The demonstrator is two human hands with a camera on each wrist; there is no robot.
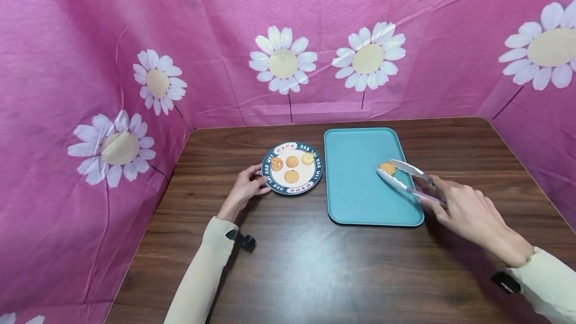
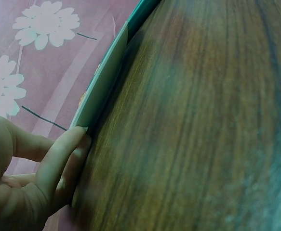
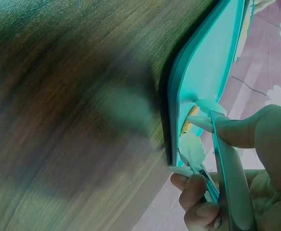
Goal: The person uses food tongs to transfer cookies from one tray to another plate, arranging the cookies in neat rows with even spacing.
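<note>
My left hand (image 1: 246, 184) holds the left rim of a round plate (image 1: 293, 190) with a dark blue lettered border, thumb and fingers at its edge. Several cookies lie on it, among them a plain round cookie (image 1: 291, 176), a swirled cookie (image 1: 292, 162) and a pretzel-shaped cookie (image 1: 276, 164). My right hand (image 1: 470, 211) grips metal tongs (image 1: 407, 168) over a turquoise tray (image 1: 360, 199). Between the tongs' tips is a small round cookie (image 1: 387, 168); whether both tips touch it I cannot tell. The right wrist view shows thumb and fingers around the tongs (image 3: 229, 178).
Plate and tray stand side by side on a dark wooden table (image 1: 288, 264), toward its far edge. A pink cloth (image 1: 216, 39) with large white daisies hangs behind and along the sides. Each sleeve has a black wrist device, such as the left one (image 1: 243, 240).
</note>
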